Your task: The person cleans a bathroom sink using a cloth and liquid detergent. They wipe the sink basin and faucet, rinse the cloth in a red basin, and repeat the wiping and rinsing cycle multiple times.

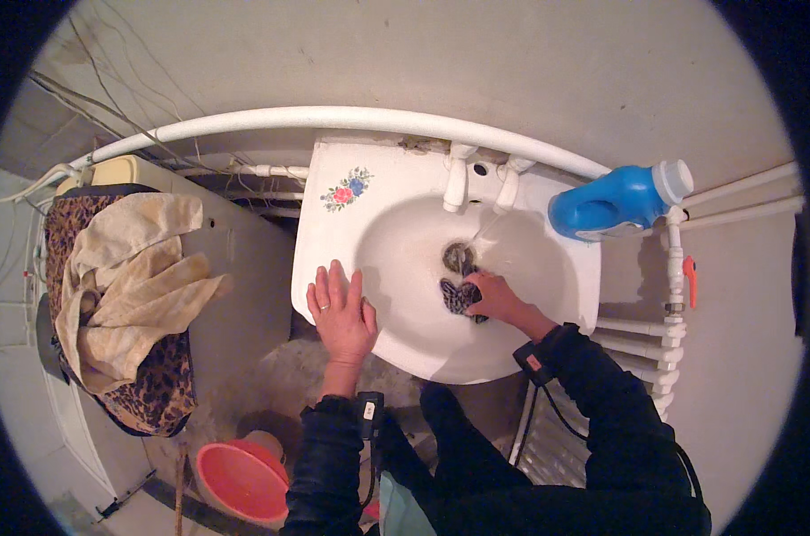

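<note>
In the white washbasin (405, 338), my right hand (497, 301) is closed on a small dark patterned cloth (457, 297), just below the drain (459, 258). The fingertips are partly hidden against the cloth. A thin stream of water (484, 230) runs from the right tap (510, 183) toward the drain. Over the basin's left front rim lies my left hand (341, 314), palm down, with its fingers stretched and nothing in it. The left tap (457, 181) stands beside the right one.
A blue bottle (610, 204) with a white cap lies at the basin's right back corner. To the left, a beige towel (128, 268) rests on a leopard-print cover (155, 402). White pipes (334, 118) run behind; a red basin (242, 482) and radiator (633, 348) are below.
</note>
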